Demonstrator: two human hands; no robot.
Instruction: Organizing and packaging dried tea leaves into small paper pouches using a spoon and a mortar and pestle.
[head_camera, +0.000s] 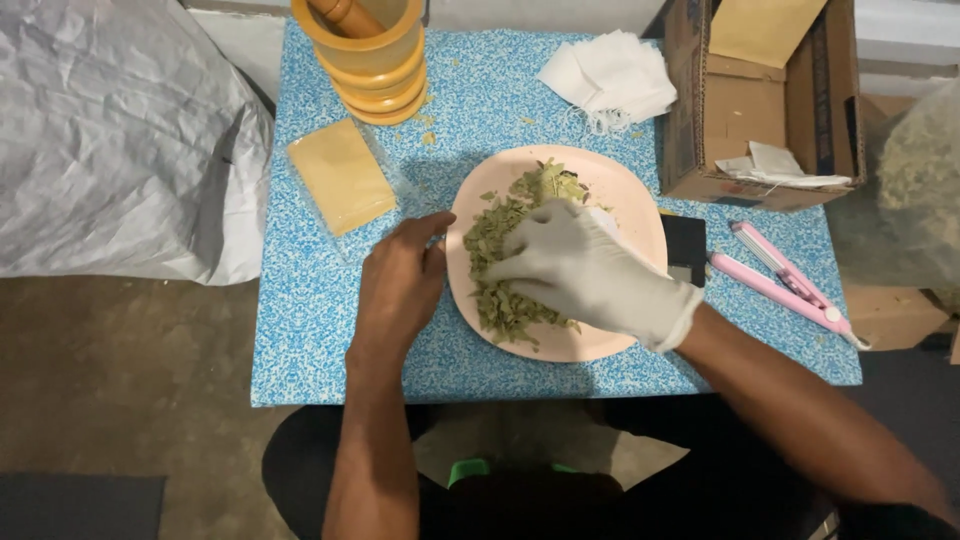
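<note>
- Head view, looking straight down: I sit at a small table (300, 340) topped in speckled blue and white, set on a bare brownish floor (120, 380).
- My right hand (575, 265), in a white glove, lies palm down and spread over a heap of dried green leaves (500, 300); whether the fingers pinch any I cannot tell.
- The leaves sit on a pale pink plate (610, 195) at the centre of the table.
- My left hand (400, 285), bare, rests at the plate's 9 o'clock edge, fingers loosely curled against the rim and the thumb lying along it, gripping nothing that I can see.
- At 12 o'clock from my left hand stands a yellow mortar (375, 65) with a wooden pestle (345, 15) inside.
- A clear packet of flat yellow sheets (340, 175) lies at 10 o'clock from the plate.
- White fabric bags (610, 80) lie at 12 o'clock from the plate; an open cardboard box (760, 110) stands at 2 o'clock.
- A pink handheld tool (785, 280) and a small black square (685, 250) lie at 3 o'clock.
- A large crumpled grey sack (110, 140) fills the far left beside the table.
</note>
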